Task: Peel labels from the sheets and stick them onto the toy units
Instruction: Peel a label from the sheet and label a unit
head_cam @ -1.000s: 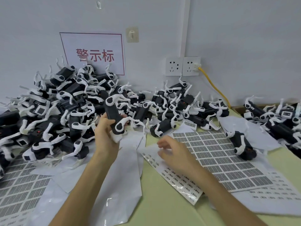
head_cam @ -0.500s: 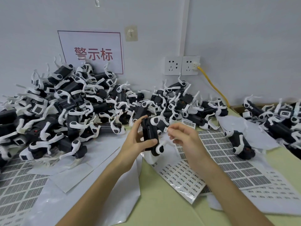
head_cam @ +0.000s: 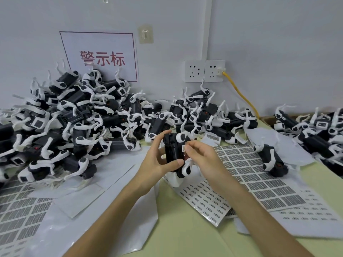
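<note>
Left grip: I see it closed round the toy, thumb low on the front and fingertips behind the top.
Toy: held upright above the surface, over the edge of the barcode sheet.
Right grip: thumb and forefinger pinch a small white label at the toy's right edge. I cannot tell whether it touches the body.
Toy build: a matt black boxy body with a ribbed face, rounded white joints with black oval insets, and thin curved white legs.
Barcode sheet: glossy white backing with rows of tiny printed strips, its near corner curling.
Grid sheet: flat, with dense grey rectangles in tight columns and a lone toy lying on its far side.
Pile: tangled black-and-white units heaped against the wall.
Surface: smooth and pale yellow-green, with shiny white liner paper on the left.
Wall: a white sign with a red border and red characters, twin sockets and a yellow cable.
Hidden: the toy's back and lower legs sit behind my hands, and the label print is too small to read.
Cut off: the right pile and the left grid sheet run out of frame.
</note>
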The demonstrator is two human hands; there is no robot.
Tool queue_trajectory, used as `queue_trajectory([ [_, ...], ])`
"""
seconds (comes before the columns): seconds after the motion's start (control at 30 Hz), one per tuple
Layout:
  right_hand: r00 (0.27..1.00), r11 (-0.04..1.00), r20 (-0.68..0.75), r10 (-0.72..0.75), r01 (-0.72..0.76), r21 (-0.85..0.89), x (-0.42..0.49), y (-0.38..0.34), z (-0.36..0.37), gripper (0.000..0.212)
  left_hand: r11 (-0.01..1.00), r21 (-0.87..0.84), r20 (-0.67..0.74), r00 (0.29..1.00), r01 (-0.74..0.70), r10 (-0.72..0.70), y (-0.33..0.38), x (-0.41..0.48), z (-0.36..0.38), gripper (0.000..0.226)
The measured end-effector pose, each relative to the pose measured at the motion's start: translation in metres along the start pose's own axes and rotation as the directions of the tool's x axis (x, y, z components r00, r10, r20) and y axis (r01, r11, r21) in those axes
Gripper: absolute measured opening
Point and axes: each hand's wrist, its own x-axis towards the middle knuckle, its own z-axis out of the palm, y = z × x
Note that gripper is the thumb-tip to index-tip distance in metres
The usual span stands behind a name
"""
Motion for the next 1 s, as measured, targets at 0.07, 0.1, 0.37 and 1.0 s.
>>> queue_trajectory([
  [0.07,1.000,1.000,-0.009,0.001,-0.001,-0.013,0.0000,0.0009,0.0003,0.020,0.999,0.026,0.011,1.000,-0.023,0.023,-0.0006,0.0006,0.0006,0.082],
  [0.1,1.000,1.000,-0.012,0.001,-0.002,-0.018,-0.0002,0.0006,0.0004,0.020,0.999,0.035,0.012,1.000,-0.029,0.029,-0.0010,0.0009,0.0007,0.082],
  [0.37,1.000,1.000,-0.018,0.000,0.000,-0.029,0.0000,0.0003,0.0007,0.020,0.998,0.038,0.014,0.999,-0.045,0.044,-0.0036,0.0008,0.0006,0.083],
  [1.0,0.995,0.993,-0.036,-0.091,0.088,-0.083,-0.0035,0.0000,0.0033,0.017,0.996,0.060,0.017,0.998,-0.062,0.061,-0.0036,0.0005,0.0021,0.085],
])
